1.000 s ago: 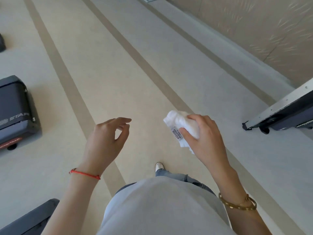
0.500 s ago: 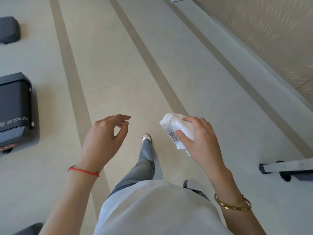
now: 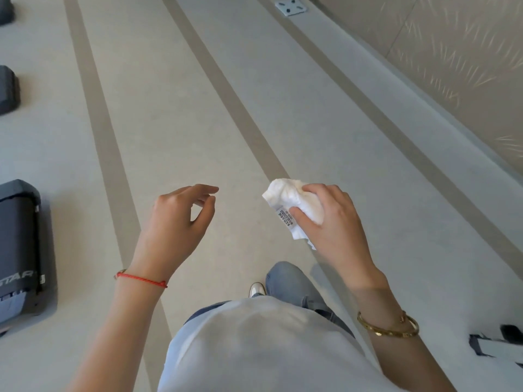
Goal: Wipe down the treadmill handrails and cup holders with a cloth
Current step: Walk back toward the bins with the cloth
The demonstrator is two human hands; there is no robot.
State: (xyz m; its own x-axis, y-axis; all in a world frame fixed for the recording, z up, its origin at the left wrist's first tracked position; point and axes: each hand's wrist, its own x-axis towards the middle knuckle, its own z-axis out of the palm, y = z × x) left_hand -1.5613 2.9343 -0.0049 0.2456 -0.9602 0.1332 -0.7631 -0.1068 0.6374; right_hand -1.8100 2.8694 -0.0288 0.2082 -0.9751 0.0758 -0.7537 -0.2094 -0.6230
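Note:
My right hand grips a bunched white cloth with a small printed label hanging from it, held in front of my body at waist height. My left hand hovers empty to its left, fingers loosely curled, touching nothing. The dark rear end of a treadmill lies on the floor at the left edge. No handrail or cup holder is in view.
A beige floor with darker stripes runs ahead. Two more dark machine ends sit at the far left. The tip of another machine's base shows at the lower right. A wall and a floor plate are at the upper right.
I have walked forward: the machine at the right slid down and out towards the lower right corner, the left treadmill slid down. Both hands keep their pose; the cloth stays gripped.

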